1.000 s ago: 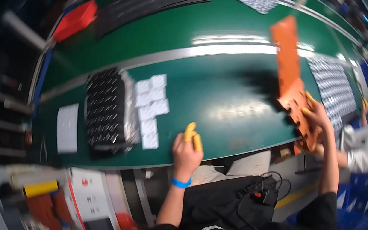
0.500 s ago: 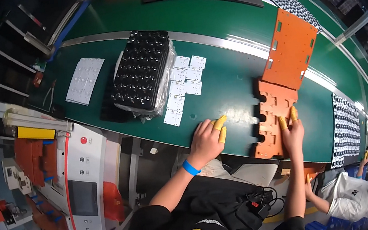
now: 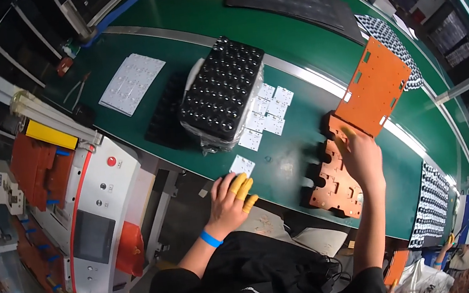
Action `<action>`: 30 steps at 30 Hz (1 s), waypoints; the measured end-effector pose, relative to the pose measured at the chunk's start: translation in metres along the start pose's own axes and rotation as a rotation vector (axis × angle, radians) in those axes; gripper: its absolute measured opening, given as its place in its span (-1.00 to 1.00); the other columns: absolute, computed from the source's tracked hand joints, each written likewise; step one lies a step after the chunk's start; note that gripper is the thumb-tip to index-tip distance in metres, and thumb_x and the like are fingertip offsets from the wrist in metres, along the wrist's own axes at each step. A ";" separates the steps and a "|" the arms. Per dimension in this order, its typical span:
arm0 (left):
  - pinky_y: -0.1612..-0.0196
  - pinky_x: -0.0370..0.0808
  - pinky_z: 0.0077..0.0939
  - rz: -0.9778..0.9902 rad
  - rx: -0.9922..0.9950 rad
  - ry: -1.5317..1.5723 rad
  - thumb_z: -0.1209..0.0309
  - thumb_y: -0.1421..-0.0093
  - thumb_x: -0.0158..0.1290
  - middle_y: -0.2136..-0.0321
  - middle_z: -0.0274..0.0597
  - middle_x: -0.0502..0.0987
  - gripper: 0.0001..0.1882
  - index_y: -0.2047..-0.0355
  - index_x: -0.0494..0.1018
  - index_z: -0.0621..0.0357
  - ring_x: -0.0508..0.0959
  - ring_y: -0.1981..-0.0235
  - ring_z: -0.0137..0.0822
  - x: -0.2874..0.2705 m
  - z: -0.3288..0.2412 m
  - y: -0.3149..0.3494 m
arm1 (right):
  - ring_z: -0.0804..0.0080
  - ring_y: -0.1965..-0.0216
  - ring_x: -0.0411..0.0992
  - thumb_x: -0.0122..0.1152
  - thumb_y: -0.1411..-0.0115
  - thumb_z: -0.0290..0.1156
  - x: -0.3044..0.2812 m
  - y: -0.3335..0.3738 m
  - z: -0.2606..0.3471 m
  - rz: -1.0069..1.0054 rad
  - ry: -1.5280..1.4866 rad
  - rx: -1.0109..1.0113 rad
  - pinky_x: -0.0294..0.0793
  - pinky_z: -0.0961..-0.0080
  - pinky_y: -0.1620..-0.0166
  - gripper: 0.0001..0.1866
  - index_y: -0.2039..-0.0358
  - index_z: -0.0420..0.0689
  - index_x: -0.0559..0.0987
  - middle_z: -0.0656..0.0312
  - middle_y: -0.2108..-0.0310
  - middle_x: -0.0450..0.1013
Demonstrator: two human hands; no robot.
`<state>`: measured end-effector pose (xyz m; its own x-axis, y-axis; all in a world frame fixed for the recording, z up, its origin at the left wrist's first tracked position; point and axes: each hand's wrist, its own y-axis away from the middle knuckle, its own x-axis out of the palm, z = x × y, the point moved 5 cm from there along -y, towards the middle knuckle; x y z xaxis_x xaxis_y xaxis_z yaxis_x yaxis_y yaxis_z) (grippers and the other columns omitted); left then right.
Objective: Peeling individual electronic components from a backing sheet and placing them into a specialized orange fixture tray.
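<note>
My left hand (image 3: pixel 230 203), in yellow finger cots, has its fingers stretched out and touches the near edge of a small white square circuit board (image 3: pixel 242 165). That board lies apart from a cluster of similar white boards (image 3: pixel 260 106). At right, my right hand (image 3: pixel 362 156) is bent down over the far end of an orange fixture (image 3: pixel 334 184) with notches and recesses. Its fingers look drawn together, and whatever lies beneath them is hidden. The fixture's flat orange lid (image 3: pixel 377 86) is folded open beyond the hand.
A stack of black trays (image 3: pixel 223 85) with shiny round domes stands left of the boards. White sheets (image 3: pixel 132 83) lie farther left, near a machine with a screen (image 3: pixel 90 236). A board-filled panel (image 3: pixel 431 203) is at right; another person works at the lower right.
My left hand has moved left onto the nearest white board, which now sits apart from its cluster. My right hand has moved up the fixture toward the lid. The whole view has shifted.
</note>
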<state>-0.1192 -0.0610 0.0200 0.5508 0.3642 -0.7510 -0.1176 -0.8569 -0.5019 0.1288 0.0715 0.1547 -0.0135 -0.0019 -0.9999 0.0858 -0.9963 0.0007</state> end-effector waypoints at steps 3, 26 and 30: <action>-0.11 0.30 -0.09 -0.013 0.078 0.020 0.39 -0.07 0.18 0.13 -0.20 0.49 -0.67 0.13 0.54 0.19 0.43 0.04 -0.16 -0.002 0.002 0.006 | 0.10 0.32 0.53 0.19 -0.21 -0.40 -0.015 -0.039 0.079 -0.216 -0.377 -0.322 0.51 0.26 0.27 -0.70 0.04 -0.16 0.54 0.00 0.33 0.52; -0.17 0.21 -0.14 0.097 0.014 0.034 0.23 -0.09 0.20 0.06 -0.16 0.48 -0.57 0.06 0.53 0.18 0.35 -0.09 -0.18 -0.006 0.018 0.003 | -0.07 0.31 0.49 0.20 -0.17 -0.41 -0.010 -0.145 0.216 -0.287 -0.395 -0.605 0.47 0.17 0.23 -0.76 0.17 -0.25 0.55 -0.03 0.30 0.49; -0.16 0.21 -0.13 0.101 0.006 0.037 0.24 -0.10 0.20 0.06 -0.19 0.49 -0.58 0.06 0.53 0.16 0.35 -0.09 -0.18 -0.004 0.015 0.000 | -0.09 0.27 0.50 0.14 -0.21 -0.42 -0.011 -0.150 0.220 -0.249 -0.358 -0.574 0.47 0.12 0.22 -0.78 0.18 -0.26 0.51 -0.08 0.30 0.50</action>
<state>-0.1339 -0.0564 0.0162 0.5663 0.2623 -0.7813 -0.1793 -0.8861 -0.4274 -0.1032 0.2020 0.1690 -0.4183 0.0934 -0.9035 0.5460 -0.7691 -0.3322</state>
